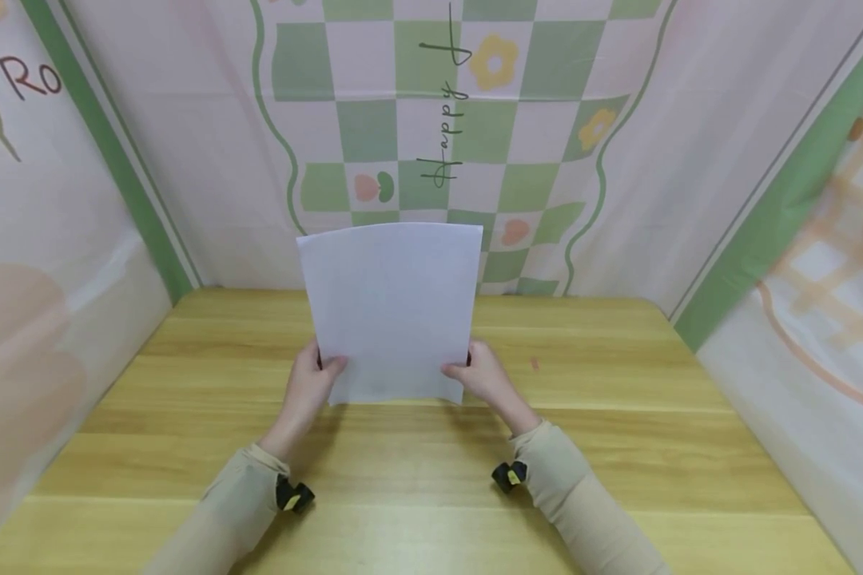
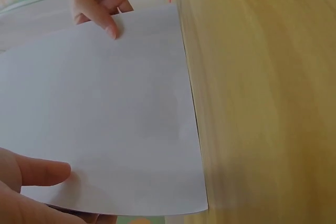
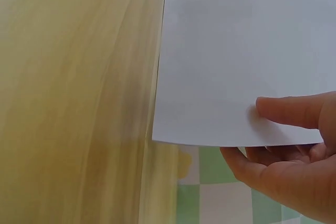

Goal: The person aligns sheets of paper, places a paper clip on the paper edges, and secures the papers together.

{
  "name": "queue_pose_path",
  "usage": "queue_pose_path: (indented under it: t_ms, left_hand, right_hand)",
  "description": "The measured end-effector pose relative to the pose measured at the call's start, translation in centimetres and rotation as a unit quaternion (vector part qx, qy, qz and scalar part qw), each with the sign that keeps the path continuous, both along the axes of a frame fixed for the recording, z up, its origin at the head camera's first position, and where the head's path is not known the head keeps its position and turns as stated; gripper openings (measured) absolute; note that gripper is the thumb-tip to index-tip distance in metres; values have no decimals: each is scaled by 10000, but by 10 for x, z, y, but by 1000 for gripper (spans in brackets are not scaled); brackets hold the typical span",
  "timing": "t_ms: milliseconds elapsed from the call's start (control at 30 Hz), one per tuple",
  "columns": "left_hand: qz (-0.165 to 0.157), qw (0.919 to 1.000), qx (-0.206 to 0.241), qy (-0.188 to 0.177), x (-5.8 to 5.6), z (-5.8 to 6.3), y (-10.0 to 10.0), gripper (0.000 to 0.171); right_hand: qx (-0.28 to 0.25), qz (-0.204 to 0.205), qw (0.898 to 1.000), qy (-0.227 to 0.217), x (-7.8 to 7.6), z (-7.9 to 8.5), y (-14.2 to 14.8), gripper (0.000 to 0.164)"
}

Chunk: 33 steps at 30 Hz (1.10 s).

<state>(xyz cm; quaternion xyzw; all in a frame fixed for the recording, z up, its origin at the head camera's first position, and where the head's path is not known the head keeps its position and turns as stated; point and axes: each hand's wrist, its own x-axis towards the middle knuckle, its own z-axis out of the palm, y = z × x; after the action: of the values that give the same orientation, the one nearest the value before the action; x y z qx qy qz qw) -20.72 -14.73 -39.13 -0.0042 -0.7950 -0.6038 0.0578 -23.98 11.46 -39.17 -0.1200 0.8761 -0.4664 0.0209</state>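
A white sheaf of paper (image 1: 395, 311) stands nearly upright between the two hands, its broad blank face toward me. My left hand (image 1: 313, 377) grips its left edge low down, thumb on the front and fingers behind. On the opposite edge my right hand (image 1: 483, 374) pinches it the same way. The bottom edge of the paper (image 2: 115, 114) is close over the wooden table in the left wrist view. In the right wrist view the right thumb (image 3: 291, 110) presses the front face while the other fingers curl beneath the edge.
The wooden table (image 1: 403, 487) spreads out under both arms. Behind it hangs a cloth (image 1: 374, 64) with a green checked print and lettering. Patterned cloths also close off the left and right sides. A small reddish mark (image 1: 534, 363) lies on the table right of the paper.
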Motion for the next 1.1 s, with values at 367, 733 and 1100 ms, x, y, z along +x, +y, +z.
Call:
queue_pose_path:
  t_ms: [367, 733, 1100]
  left_hand:
    - [-182, 9976, -399, -541, -3, -10, -4, 41]
    - [-91, 9946, -723, -742, -3, -15, -5, 37]
    - [-96, 9952, -575, -782, -1, -12, -3, 37]
  right_hand:
    - [711, 132, 9973, -126, -1, -3, 5, 25]
    - [799, 216, 9965, -129, 0, -6, 6, 21]
    - [624, 139, 9979, -75, 2, -3, 6, 27]
